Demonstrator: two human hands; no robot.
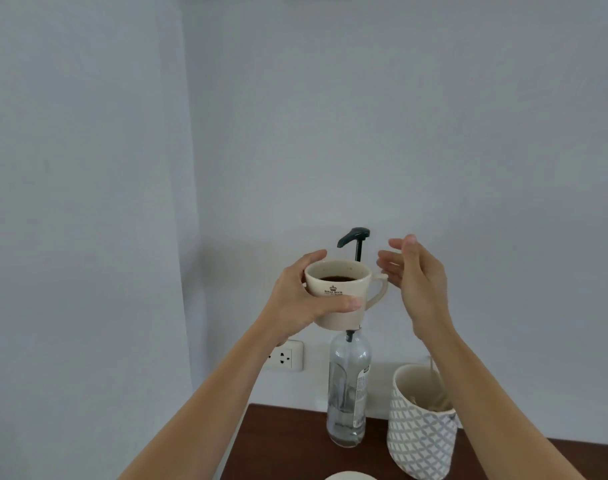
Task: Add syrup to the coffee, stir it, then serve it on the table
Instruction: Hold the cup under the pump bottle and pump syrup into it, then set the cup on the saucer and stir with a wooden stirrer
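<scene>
My left hand (301,299) grips a cream mug of dark coffee (340,289) by its body and holds it up in front of the syrup bottle, its handle pointing right. The clear glass syrup bottle (347,386) stands on the brown table, and its black pump head (354,235) rises just behind the mug's rim, spout pointing left. My right hand (417,278) hovers open to the right of the pump and the mug handle, fingers spread, touching neither. The bottle's neck is hidden behind the mug.
A white holder with a grey lattice pattern (420,427) stands right of the bottle with wooden sticks inside. A white wall socket (285,356) sits behind my left forearm. The dark brown table (288,441) meets the pale wall; a white rim (351,475) shows at the bottom edge.
</scene>
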